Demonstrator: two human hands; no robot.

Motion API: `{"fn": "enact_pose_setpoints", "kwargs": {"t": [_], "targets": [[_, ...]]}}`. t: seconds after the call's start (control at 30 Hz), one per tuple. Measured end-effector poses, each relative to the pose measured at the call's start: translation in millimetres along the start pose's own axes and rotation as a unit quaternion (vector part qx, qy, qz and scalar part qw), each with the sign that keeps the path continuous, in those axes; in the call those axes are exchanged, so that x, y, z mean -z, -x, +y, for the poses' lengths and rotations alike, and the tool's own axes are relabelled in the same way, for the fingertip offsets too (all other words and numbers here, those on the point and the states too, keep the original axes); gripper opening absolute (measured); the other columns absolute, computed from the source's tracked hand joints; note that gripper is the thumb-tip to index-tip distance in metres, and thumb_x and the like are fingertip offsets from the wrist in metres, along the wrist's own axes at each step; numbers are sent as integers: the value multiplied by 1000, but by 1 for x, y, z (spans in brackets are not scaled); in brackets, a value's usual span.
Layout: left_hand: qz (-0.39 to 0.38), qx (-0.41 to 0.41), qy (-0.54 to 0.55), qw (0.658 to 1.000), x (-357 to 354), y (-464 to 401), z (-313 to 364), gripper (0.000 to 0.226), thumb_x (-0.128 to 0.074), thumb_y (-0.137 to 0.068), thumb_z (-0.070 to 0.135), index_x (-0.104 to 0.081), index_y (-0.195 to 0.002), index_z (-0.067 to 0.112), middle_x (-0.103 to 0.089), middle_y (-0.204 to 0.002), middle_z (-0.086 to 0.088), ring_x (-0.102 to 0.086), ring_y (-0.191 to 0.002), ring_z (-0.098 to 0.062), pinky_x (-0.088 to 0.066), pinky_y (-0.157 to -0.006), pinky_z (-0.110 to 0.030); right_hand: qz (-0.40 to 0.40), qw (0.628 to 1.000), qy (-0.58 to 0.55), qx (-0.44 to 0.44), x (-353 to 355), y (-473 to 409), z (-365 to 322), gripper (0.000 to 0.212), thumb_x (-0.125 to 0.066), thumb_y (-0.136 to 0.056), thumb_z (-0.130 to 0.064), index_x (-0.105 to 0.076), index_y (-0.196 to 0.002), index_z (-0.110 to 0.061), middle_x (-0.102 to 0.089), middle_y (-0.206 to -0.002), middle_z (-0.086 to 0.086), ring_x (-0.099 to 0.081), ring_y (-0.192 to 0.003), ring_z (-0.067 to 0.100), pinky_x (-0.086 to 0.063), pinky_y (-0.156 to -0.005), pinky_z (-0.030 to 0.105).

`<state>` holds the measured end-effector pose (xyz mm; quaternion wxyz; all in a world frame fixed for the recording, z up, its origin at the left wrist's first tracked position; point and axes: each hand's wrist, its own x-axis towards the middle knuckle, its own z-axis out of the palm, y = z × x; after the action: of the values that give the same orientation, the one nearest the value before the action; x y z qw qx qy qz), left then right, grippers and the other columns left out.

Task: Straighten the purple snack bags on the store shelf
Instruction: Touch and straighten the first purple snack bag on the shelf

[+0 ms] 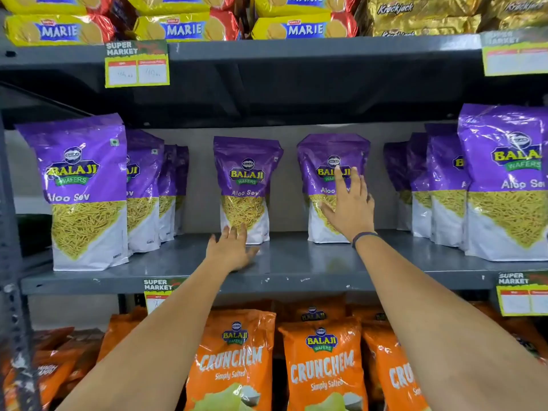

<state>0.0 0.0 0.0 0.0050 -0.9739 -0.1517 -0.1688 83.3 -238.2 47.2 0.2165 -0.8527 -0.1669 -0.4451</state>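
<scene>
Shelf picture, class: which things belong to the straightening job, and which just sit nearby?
Belonging:
purple Aloo Sev bags
left hand
right hand
middle shelf

Just nearby:
Marie biscuit packs
Krackjack packs
orange Crunchem bags
price tags

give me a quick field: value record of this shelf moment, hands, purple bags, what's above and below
left hand: open, palm down over the middle shelf, fingertips at the base of the centre-left purple bag
right hand: open, fingers spread against the front of the centre-right purple bag
bag state: both centre bags upright, set back, gap between them
side rows: purple bags lined front to back at far left and far right
shelf above: Marie biscuit packs
shelf below: orange Crunchem bags
</scene>
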Motion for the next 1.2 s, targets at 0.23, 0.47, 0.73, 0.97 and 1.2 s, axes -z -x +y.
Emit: {"fn": "enact_pose_setpoints", "kwargs": {"t": [0.23, 0.47, 0.73, 0.97, 1.2], "targets": [[-103, 20, 58, 993, -7, -7, -6, 71, -26, -93, 60, -30, -152, 19, -27, -162, -12, -29, -147, -33, -24, -120, -50, -125, 983, -51, -123, -28, -16, 7, 107, -69, -73, -59, -3, -152, -29, 0, -158, 19, -12, -141, 48, -31, -103, 64], [-95, 14, 66, 993, -11, -10, -11, 64, -25, -93, 62, -56, -129, 18, -48, -149, -11, -45, -135, -31, -35, -113, -48, -145, 967, -82, -193, -57, -23, 11, 131, -76, -60, -66, 13, -150, -33, 16, -158, 19, -9, -141, 51, -30, -99, 71], [-90, 24, 77, 993, -11, -12, -8, 57, -28, -94, 59, -57, -128, 24, -48, -149, -6, -45, -135, -27, -34, -112, -45, -110, 967, -78, -215, -74, -24, 10, 135, -83, -59, -53, 15, -149, -36, -2, -155, 23, -35, -129, 47, -44, -92, 64], [-92, 23, 70, 993, -11, -12, -8, 59, -27, -94, 59, -54, -133, 24, -47, -150, -8, -44, -136, -28, -34, -113, -45, -116, 969, -64, -208, -70, -24, 12, 130, -82, -64, -49, 15, -149, -35, -16, -149, 22, -44, -120, 41, -46, -89, 56], [-90, 25, 69, 993, -11, -12, -9, 59, -27, -94, 59, -54, -134, 25, -47, -150, -8, -44, -136, -28, -34, -113, -44, -127, 969, -66, -202, -61, -20, 13, 130, -82, -65, -48, 17, -148, -36, -17, -148, 21, -41, -122, 42, -46, -89, 57]]}}
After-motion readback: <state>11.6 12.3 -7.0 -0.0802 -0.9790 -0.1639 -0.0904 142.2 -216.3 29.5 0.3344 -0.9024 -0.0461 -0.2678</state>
